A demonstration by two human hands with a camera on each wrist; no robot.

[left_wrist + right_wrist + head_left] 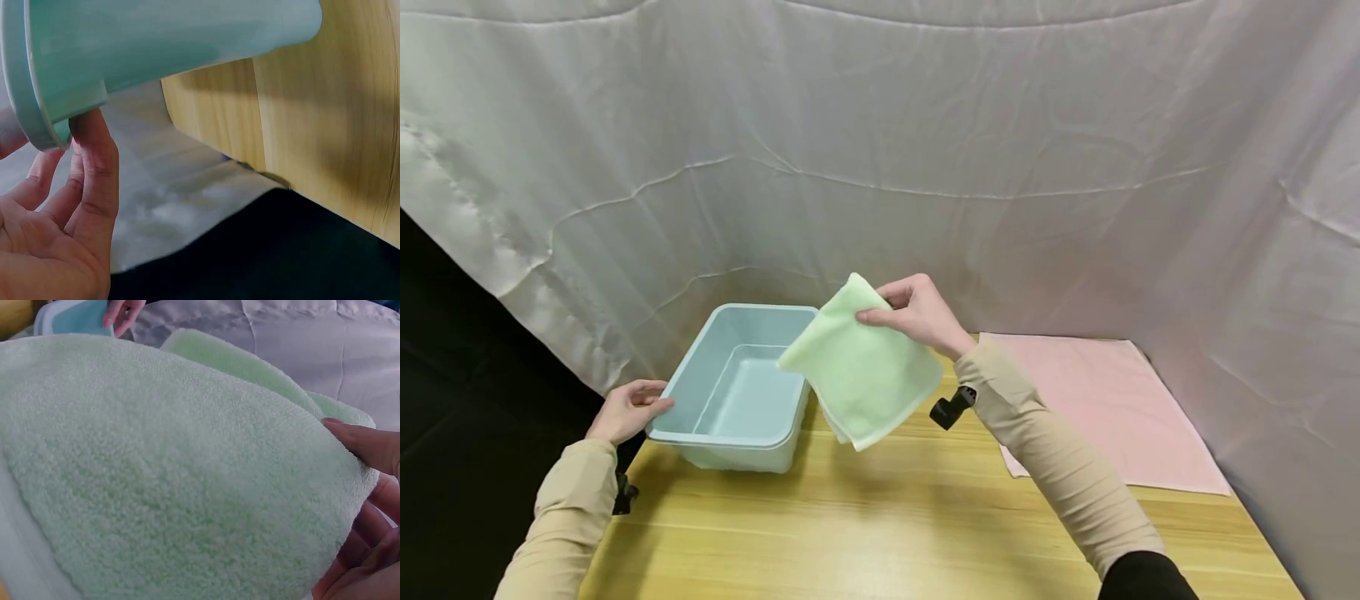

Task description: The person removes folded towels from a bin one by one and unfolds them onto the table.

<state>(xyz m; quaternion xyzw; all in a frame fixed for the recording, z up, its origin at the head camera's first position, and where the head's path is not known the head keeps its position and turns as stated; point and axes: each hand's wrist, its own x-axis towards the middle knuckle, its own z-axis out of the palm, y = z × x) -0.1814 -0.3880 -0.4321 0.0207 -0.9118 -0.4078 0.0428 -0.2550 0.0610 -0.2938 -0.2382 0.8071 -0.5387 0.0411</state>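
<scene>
My right hand pinches a pale green cloth near its upper edge, thumb on the near side. The cloth hangs folded above the table, its left corner overlapping the basin's right rim in the head view. Fluffy pile and a pale border show on the cloth in the right wrist view. A light blue plastic basin stands at the left with a bare floor inside. My left hand grips its left rim, thumb over the top and fingers underneath, as the rim in the left wrist view shows.
A pink cloth lies flat on the right of the wooden table, partly behind my right forearm. A pale curtain hangs along the back and sides. Dark fabric borders the table at the left.
</scene>
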